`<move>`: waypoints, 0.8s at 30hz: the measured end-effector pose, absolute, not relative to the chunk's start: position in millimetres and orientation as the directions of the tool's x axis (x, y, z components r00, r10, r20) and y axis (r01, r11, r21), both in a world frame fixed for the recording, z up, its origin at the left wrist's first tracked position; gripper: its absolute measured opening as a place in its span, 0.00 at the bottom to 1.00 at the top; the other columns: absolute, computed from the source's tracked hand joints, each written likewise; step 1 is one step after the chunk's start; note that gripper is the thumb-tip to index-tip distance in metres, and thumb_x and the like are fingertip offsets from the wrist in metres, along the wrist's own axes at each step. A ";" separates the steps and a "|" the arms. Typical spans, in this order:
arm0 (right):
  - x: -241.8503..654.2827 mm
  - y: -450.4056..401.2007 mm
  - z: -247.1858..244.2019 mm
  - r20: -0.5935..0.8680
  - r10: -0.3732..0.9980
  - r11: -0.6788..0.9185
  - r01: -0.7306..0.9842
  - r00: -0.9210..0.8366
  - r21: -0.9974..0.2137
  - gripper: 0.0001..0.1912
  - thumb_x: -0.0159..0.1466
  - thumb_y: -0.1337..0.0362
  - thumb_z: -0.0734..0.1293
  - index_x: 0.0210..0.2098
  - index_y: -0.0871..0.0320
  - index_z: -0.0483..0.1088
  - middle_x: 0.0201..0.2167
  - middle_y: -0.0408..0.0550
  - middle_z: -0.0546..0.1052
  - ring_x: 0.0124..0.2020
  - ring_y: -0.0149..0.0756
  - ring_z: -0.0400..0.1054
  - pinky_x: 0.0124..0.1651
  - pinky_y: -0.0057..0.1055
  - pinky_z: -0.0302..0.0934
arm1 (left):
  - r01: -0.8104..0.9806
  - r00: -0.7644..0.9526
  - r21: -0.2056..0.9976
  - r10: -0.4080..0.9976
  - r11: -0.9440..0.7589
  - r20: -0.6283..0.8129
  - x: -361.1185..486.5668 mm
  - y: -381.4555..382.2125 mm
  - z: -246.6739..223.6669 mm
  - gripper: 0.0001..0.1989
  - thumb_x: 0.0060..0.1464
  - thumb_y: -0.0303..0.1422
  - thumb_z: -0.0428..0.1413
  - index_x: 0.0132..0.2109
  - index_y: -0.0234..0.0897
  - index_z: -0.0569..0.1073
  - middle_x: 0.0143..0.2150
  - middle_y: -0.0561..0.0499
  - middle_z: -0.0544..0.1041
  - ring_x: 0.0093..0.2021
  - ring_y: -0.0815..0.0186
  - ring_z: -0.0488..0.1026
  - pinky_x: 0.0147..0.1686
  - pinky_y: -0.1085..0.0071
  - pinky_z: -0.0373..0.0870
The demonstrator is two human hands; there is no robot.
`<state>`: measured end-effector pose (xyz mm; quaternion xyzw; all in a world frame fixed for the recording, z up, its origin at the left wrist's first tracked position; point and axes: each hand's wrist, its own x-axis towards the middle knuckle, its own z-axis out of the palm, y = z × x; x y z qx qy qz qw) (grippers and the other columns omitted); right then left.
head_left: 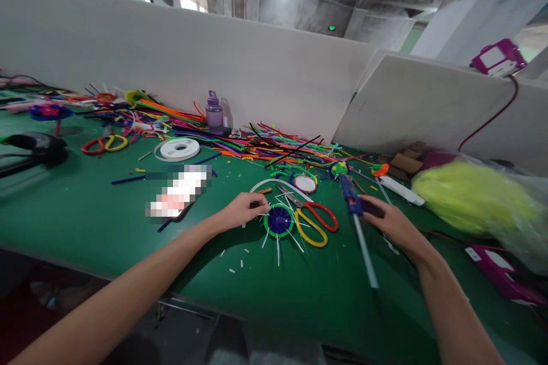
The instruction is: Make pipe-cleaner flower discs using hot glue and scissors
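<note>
A round blue disc [279,220] with a green rim and thin white strips sticking out around it lies on the green table. At its left edge my left hand [246,209] pinches one of the white strips between thumb and fingers. My right hand [385,219] is at the blue glue gun [351,201], its fingers against the gun's side, with a long pale glue stick reaching toward the table's front. Between the disc and the gun lie scissors [317,225] with one red and one yellow handle.
Behind are a white ribbon spool [177,149], a purple bottle [214,111] and heaped coloured pipe cleaners [278,145]. A blurred phone [180,194] lies left; a yellow-green bag [471,194] and purple device [500,274] sit right. White scraps lie in front of the disc.
</note>
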<state>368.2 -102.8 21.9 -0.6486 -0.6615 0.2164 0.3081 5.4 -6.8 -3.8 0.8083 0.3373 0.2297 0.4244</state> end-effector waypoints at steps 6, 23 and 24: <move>320.7 -105.5 25.8 0.022 0.982 0.032 0.049 -0.188 -0.998 0.29 0.52 0.48 0.69 0.48 0.57 0.68 0.43 0.55 0.75 0.44 0.48 0.70 0.44 0.39 0.64 | 0.351 0.665 0.850 0.743 -0.393 0.069 6.5 -7.8 -2.4 0.12 0.53 0.38 0.51 0.30 0.33 0.69 0.25 0.54 0.66 0.25 0.72 0.60 0.27 0.76 0.55; 300.6 -109.0 2.3 -0.093 0.893 -0.166 -0.131 -0.440 -0.977 0.24 0.54 0.52 0.69 0.43 0.63 0.69 0.35 0.51 0.74 0.26 0.29 0.64 0.30 0.26 0.58 | 0.347 0.670 0.831 0.735 -0.434 0.104 3.9 -6.0 -7.8 0.13 0.54 0.39 0.51 0.31 0.33 0.70 0.24 0.53 0.67 0.25 0.72 0.62 0.26 0.75 0.57; 299.9 -109.1 2.3 -0.099 0.893 -0.170 -0.125 -0.439 -0.978 0.24 0.54 0.52 0.69 0.43 0.63 0.69 0.34 0.51 0.74 0.26 0.28 0.64 0.30 0.25 0.57 | 0.348 0.671 0.829 0.734 -0.438 0.107 3.7 -6.0 -8.0 0.13 0.54 0.39 0.51 0.31 0.33 0.70 0.24 0.53 0.67 0.25 0.71 0.62 0.26 0.75 0.57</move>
